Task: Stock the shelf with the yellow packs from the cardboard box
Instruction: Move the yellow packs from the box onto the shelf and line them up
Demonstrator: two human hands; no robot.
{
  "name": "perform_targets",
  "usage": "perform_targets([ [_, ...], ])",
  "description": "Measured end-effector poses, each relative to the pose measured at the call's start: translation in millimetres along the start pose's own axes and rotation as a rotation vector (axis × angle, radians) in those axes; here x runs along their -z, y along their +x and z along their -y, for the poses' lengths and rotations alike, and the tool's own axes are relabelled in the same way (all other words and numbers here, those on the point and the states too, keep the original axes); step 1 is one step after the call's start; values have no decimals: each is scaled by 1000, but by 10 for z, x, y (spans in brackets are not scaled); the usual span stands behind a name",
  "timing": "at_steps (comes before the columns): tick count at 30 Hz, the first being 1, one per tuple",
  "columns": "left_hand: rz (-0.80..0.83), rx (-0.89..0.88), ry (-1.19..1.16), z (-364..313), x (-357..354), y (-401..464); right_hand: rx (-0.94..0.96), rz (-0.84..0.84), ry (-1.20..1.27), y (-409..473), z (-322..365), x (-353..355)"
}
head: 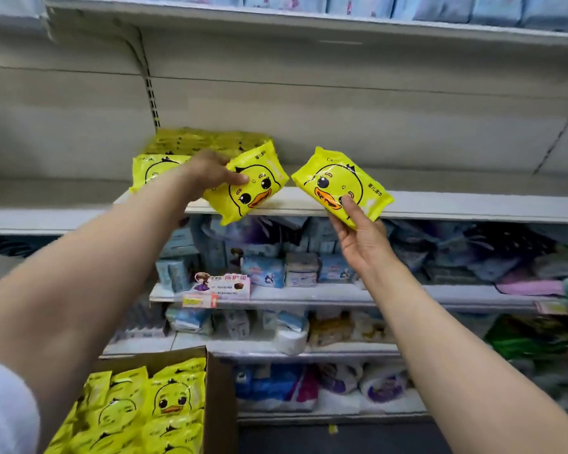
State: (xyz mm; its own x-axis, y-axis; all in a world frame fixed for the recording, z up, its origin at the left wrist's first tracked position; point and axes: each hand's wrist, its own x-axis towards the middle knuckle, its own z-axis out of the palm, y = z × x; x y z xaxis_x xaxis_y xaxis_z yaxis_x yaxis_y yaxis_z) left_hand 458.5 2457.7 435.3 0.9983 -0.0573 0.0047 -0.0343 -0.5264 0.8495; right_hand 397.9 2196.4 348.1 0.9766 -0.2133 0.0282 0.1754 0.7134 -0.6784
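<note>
My left hand (207, 173) grips a yellow duck-face pack (253, 188) by its upper left corner, tilted over the front edge of the white shelf (456, 204). My right hand (361, 237) pinches a second yellow pack (338, 181) from below, thumb on its front, held just in front of the shelf edge. More yellow packs stand on the shelf behind my left hand: one at the front left (151, 170) and a row at the back (207, 142). The cardboard box (218, 398) at the bottom left holds several yellow packs (164, 404).
The shelf to the right of the yellow packs is bare up to a bracket (558, 136). Lower shelves hold blue and white packs (276, 270), purple bags (492, 253) and a pink price tag (220, 286). The top shelf (309, 21) carries pale blue packs.
</note>
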Motion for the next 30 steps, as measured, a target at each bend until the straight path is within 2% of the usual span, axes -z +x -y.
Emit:
perform_targets([
  [7,244,-36,438,-63,279,884,57,-11,-42,219,-10,-85],
  [11,278,-70,608,-138,306,1139,90,-44,-62,340,21,-121],
  [16,352,-91,684,-152,342,1242,102,-69,-62,426,-29,-165],
  [18,313,-107,713,-120,325,1298,98,-79,-60,457,-70,-188],
  [24,208,-187,658,-75,305,1365,82,-72,-65,556,-169,-310],
  [28,41,-371,480,-213,296,1297,71,-64,-100,606,-206,-385],
  [30,71,-490,339,-371,238,1202,59,-59,-146,627,-217,-423],
])
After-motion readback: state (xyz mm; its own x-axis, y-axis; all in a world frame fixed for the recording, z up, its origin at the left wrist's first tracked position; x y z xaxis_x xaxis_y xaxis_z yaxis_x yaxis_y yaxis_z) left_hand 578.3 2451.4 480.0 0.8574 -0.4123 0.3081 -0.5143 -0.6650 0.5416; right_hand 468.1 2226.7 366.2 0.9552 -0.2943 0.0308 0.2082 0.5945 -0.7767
